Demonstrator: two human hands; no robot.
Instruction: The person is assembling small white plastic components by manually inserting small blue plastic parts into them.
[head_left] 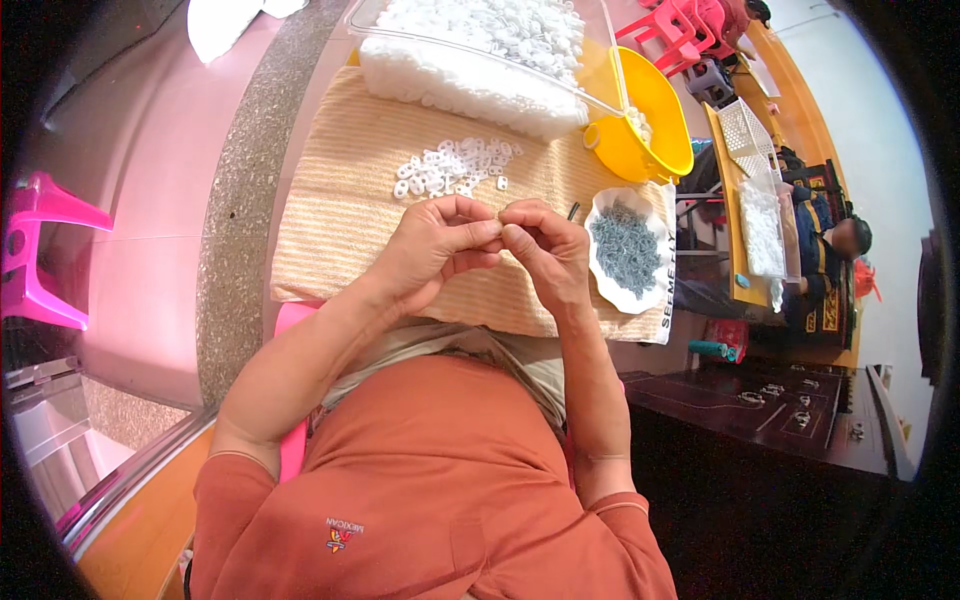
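Note:
My left hand (436,247) and my right hand (550,252) meet over the striped towel (335,210), fingertips pinched together. Whatever small piece sits between them is too hidden to make out. Just beyond my fingers lies a loose pile of small white plastic pieces (450,167) with holes in them. Right of my right hand stands a white scalloped dish (603,275) heaped with small dark grey pieces (627,245). A short black stick-like thing (574,211) lies between that hand and the dish.
A clear bin (603,60) full of white pieces stands at the towel's far side. Beside it is a yellow tub (672,130) with a few pale pieces inside. A pink stool (45,250) is at the left. A person (850,238) sits at the right by another table bearing a white basket (745,135).

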